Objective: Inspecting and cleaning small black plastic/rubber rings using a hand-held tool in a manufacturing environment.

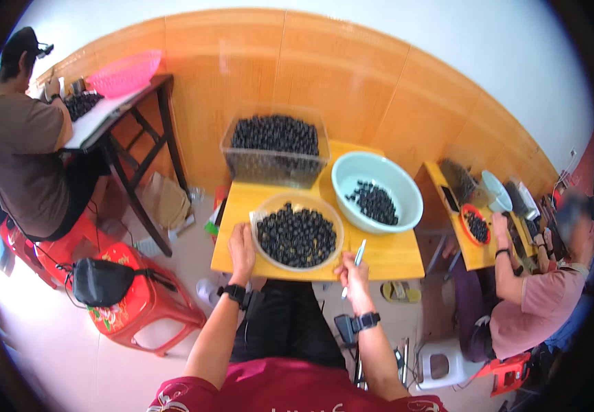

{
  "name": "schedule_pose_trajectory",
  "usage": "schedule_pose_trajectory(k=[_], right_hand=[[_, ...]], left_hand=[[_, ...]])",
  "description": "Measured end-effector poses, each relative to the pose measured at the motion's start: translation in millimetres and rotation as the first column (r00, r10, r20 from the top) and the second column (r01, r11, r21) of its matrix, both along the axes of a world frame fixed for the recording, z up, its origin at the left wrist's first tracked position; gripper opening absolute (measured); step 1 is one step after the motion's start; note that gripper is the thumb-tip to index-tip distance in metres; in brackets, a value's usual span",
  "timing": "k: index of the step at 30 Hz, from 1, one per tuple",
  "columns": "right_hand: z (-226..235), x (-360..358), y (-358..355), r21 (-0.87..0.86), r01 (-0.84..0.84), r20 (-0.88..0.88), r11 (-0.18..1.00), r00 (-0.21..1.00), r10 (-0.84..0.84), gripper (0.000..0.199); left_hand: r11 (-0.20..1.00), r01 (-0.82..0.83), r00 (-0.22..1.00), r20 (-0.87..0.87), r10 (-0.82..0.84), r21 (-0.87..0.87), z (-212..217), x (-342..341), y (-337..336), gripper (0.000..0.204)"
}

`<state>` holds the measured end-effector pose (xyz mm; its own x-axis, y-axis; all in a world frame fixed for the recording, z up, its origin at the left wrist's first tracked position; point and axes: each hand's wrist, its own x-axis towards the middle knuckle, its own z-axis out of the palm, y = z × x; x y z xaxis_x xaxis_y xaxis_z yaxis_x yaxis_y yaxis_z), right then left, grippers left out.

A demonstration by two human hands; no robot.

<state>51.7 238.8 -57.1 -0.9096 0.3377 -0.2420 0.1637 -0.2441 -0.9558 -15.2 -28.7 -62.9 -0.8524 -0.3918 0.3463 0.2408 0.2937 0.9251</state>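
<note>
A round, clear plastic bowl (340, 242) of small dark round berries or beads (297, 237) sits at the near edge of the yellow table. My left hand (242, 251) is closed at the bowl's left rim, appearing to grip it. In my right hand (354, 275) is a slim, pale pen-like tool (359, 253), pointing up and slightly right, beside the bowl's lower right side. Behind the bowl stands a clear rectangular tub (269, 168) heaped with the same dark pieces. A light blue basin (407, 206) at the right holds a smaller pile of them.
The yellow table (393, 257) ends just before my lap. At left, a person (29, 151) works at a dark-legged table with a pink basket (126, 72). A red stool (142, 302) carries a black bag (102, 281). Another person (537, 302) sits right, near a red-rimmed dish (473, 237).
</note>
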Motion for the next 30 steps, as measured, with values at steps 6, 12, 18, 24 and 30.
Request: schedule_pose_trajectory(k=[6, 12, 18, 24, 30], right_hand=[[5, 3, 2, -0.030, 0.006, 0.055, 1.000, 0.998, -0.005, 0.028], [15, 5, -3, -0.022, 0.006, 0.052, 1.000, 0.999, -0.005, 0.026], [11, 6, -3, -0.016, 0.006, 0.037, 1.000, 0.999, -0.005, 0.026], [10, 5, -3, -0.059, 0.008, 0.026, 0.998, 1.000, -0.006, 0.026], [11, 5, -4, -0.064, 0.004, 0.030, 0.998, 1.000, -0.002, 0.026]], left_hand=[[0.980, 0.068, 0.985, 0.144, -0.095, 0.185, 13, 11, 0, 0.030], [0.964, -0.097, 0.987, 0.148, 0.061, 0.249, 11, 5, 1, 0.021], [0.937, 0.217, 0.959, -0.119, -0.257, -0.276, 43, -32, 7, 0.023], [0.469, 0.539, 0.837, 0.382, -0.392, -0.700, 50, -82, 40, 0.037], [0.314, 0.683, 0.725, 0.561, -0.400, -0.660, 44, -90, 42, 0.044]])
